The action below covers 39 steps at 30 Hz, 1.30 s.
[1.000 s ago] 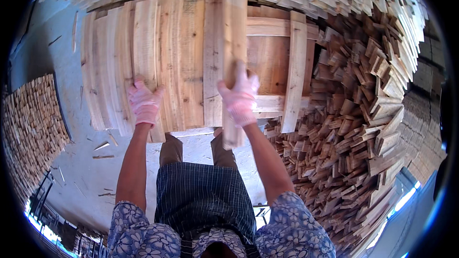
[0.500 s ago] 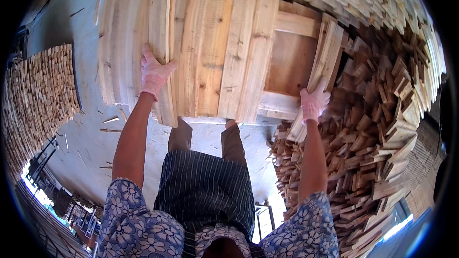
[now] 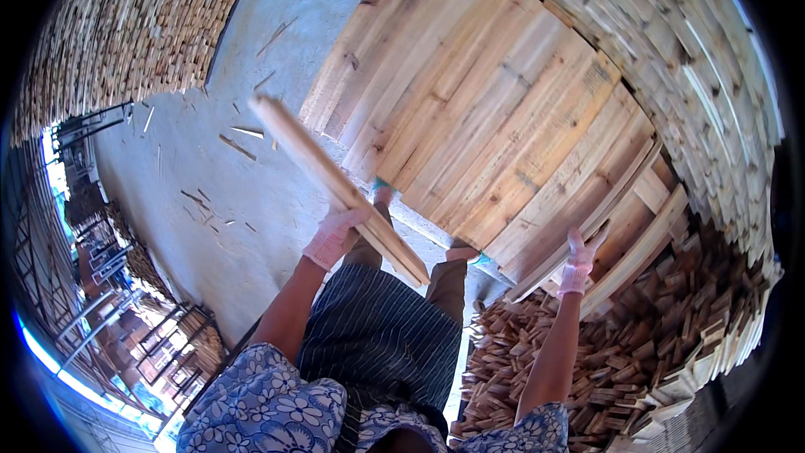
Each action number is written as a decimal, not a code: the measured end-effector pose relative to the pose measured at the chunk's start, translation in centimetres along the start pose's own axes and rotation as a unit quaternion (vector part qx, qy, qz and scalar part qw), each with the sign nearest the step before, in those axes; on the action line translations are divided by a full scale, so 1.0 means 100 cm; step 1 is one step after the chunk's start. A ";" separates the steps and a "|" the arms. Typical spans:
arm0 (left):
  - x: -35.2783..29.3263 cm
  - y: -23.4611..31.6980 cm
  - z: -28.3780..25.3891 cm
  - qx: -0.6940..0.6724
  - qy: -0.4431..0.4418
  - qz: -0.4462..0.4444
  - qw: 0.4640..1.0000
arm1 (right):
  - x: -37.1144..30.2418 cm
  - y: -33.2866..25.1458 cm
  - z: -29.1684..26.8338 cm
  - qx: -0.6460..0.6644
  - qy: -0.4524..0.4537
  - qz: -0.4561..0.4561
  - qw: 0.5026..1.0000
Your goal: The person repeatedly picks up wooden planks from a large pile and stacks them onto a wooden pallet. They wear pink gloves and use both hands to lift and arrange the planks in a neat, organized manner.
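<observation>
A pale wooden board, slightly blurred, is lifted off to the left at a slant, its near end above my apron. My left hand, in a pink-white knit glove, is closed around it near that end. My right hand, gloved alike, is at the right end of the row of planks. Its fingers are apart, beside a narrow plank set on edge or tilted; whether they touch it I cannot tell. Planks lie side by side across a low platform.
Small cut wood pieces are heaped at the lower right. Stacked boards rise along the far right, and another stack stands at the far left. Splinters litter the grey floor. My feet are at the platform's near edge.
The view has turned. My left hand has lifted a board from the row and brought it left and nearer. My right hand has let go of the boards at the right and its fingers have spread.
</observation>
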State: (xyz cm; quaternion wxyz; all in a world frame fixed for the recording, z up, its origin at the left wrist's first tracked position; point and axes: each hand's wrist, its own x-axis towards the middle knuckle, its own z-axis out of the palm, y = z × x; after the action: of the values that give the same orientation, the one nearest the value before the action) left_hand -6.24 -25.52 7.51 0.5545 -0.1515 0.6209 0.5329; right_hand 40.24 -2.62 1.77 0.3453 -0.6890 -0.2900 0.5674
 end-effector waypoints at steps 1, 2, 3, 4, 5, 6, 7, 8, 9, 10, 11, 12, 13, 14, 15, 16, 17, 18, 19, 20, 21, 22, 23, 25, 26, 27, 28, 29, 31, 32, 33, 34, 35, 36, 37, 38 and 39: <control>0.003 -0.009 -0.021 -0.022 0.014 -0.096 0.995 | 0.000 0.002 -0.002 -0.013 0.008 -0.011 1.000; 0.010 -0.020 -0.030 -0.050 -0.002 -0.120 0.991 | 0.007 0.015 -0.011 -0.025 0.022 -0.027 0.999; 0.015 -0.033 -0.039 -0.077 -0.014 -0.142 0.987 | 0.011 0.022 -0.016 -0.036 0.032 -0.040 0.998; 0.025 -0.053 -0.045 -0.113 -0.007 -0.129 0.985 | 0.011 0.021 -0.014 -0.051 0.027 -0.044 0.997; 0.048 -0.085 -0.062 -0.063 -0.034 -0.060 0.996 | 0.010 0.015 -0.007 -0.065 0.013 -0.047 0.997; 0.085 -0.126 -0.079 -0.010 -0.066 0.001 0.998 | 0.007 0.007 -0.004 -0.081 0.011 -0.049 0.995; 0.096 -0.123 -0.042 -0.094 -0.091 -0.038 0.991 | 0.008 0.010 -0.012 -0.086 0.028 -0.052 0.994; 0.096 -0.108 -0.005 -0.178 -0.098 -0.071 0.977 | 0.008 0.013 -0.012 -0.087 0.034 -0.049 0.994; 0.092 -0.087 0.034 -0.255 -0.100 -0.102 0.956 | 0.008 0.014 -0.011 -0.087 0.038 -0.043 0.995; 0.089 -0.070 0.047 -0.251 -0.110 -0.096 0.957 | 0.008 0.015 -0.010 -0.086 0.043 -0.038 0.995; 0.088 -0.063 0.051 -0.246 -0.121 -0.089 0.957 | 0.010 0.014 -0.011 -0.078 0.039 -0.039 0.995; 0.096 -0.069 0.043 -0.255 -0.117 -0.107 0.954 | 0.013 0.012 -0.014 -0.070 0.035 -0.039 0.996; 0.097 -0.070 0.040 -0.242 -0.107 -0.100 0.959 | 0.010 0.010 -0.012 -0.063 0.031 -0.035 0.997; 0.098 -0.073 0.039 -0.228 -0.097 -0.093 0.964 | 0.010 0.011 -0.007 -0.078 0.042 -0.036 0.995; 0.099 -0.076 0.038 -0.214 -0.087 -0.086 0.969 | 0.014 0.011 -0.001 -0.094 0.053 -0.037 0.993; 0.089 -0.063 0.053 -0.247 -0.083 -0.109 0.959 | 0.016 0.011 0.000 -0.111 0.068 -0.039 0.991; 0.092 -0.062 0.056 -0.250 -0.083 -0.103 0.959 | 0.017 0.009 0.004 -0.102 0.070 -0.041 0.991; 0.092 -0.062 0.058 -0.254 -0.083 -0.095 0.959 | 0.017 0.008 0.008 -0.093 0.072 -0.043 0.992; 0.090 -0.068 0.048 -0.208 -0.079 -0.062 0.973 | 0.015 0.007 0.015 -0.084 0.071 -0.043 0.993; 0.087 -0.073 0.037 -0.162 -0.071 -0.029 0.984 | 0.012 0.004 0.021 -0.091 0.068 -0.030 0.993; 0.085 -0.089 0.012 -0.065 -0.061 0.031 0.996 | 0.010 -0.002 0.030 -0.097 0.063 -0.021 0.993; 0.074 -0.076 0.014 -0.062 -0.045 0.028 0.997 | 0.010 -0.005 0.029 -0.102 0.071 -0.013 0.992; 0.061 -0.059 0.018 -0.057 -0.029 0.026 0.998 | 0.008 -0.004 0.021 -0.109 0.071 -0.021 0.991; 0.024 0.008 0.033 -0.129 -0.010 -0.025 0.991 | 0.012 0.012 0.000 -0.118 0.080 -0.042 0.989; 0.014 0.031 0.026 -0.116 -0.014 -0.012 0.993 | 0.013 0.015 -0.002 -0.121 0.088 -0.038 0.988; 0.030 0.046 -0.030 0.010 -0.059 0.042 0.997 | 0.013 0.012 0.006 -0.121 0.082 -0.043 0.988; 0.059 0.078 -0.072 0.122 -0.132 0.124 0.976 | 0.012 0.007 0.016 -0.122 0.078 -0.047 0.988; 0.082 0.112 -0.116 0.216 -0.183 0.220 0.934 | 0.012 0.002 0.028 -0.122 0.073 -0.050 0.989; 0.112 0.217 -0.083 0.255 -0.107 0.183 0.943 | 0.014 0.011 0.013 -0.140 0.087 -0.058 0.985; 0.123 0.270 -0.056 0.280 -0.064 0.162 0.944 | 0.015 0.013 0.010 -0.148 0.090 -0.044 0.984; 0.137 0.313 -0.034 0.308 -0.035 0.148 0.939 | 0.017 0.012 0.012 -0.154 0.089 -0.032 0.983; 0.150 0.348 -0.016 0.334 -0.015 0.132 0.933 | 0.016 0.012 0.014 -0.180 0.097 -0.028 0.978; 0.165 0.376 -0.012 0.367 0.003 0.115 0.923 | 0.019 0.009 0.021 -0.203 0.099 -0.028 0.974; 0.181 0.377 -0.001 0.364 -0.044 0.104 0.925 | 0.019 0.008 0.025 -0.228 0.106 -0.026 0.968; 0.193 0.370 0.010 0.361 -0.089 0.088 0.924 | 0.017 0.008 0.026 -0.229 0.103 -0.029 0.968; 0.194 0.359 0.028 0.375 -0.115 0.065 0.918 | 0.016 0.007 0.026 -0.229 0.102 -0.034 0.967; 0.194 0.348 0.048 0.389 -0.143 0.043 0.909 | 0.016 0.004 0.026 -0.227 0.103 -0.043 0.967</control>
State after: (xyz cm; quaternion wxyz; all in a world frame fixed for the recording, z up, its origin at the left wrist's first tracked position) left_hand -37.40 -0.24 9.10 0.6289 0.1812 0.6989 0.2885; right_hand 37.96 -1.18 0.16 0.2319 -0.7910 -0.4033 0.3974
